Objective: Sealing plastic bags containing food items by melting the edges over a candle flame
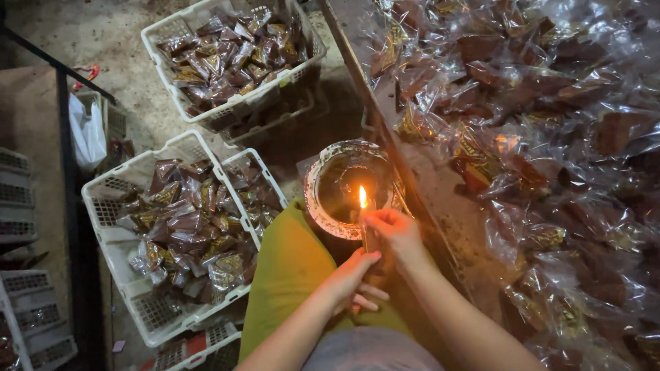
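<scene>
My right hand (395, 230) pinches the top of a thin stick-like candle (365, 227) whose tip burns with a small flame (362, 197). My left hand (354, 278) holds the same candle lower down, fingers curled around it. The flame stands in front of a round, wax-crusted tin (347, 185) with dark liquid inside, set beside my green-clad knee (289, 264).
A low table edge (385, 130) runs diagonally, its top heaped with clear-wrapped brown packets (543, 137). White plastic baskets (113, 206) (172, 31) full of similar packets sit on the floor at left. More stacked baskets (27, 302) and a white bag (88, 134) lie far left.
</scene>
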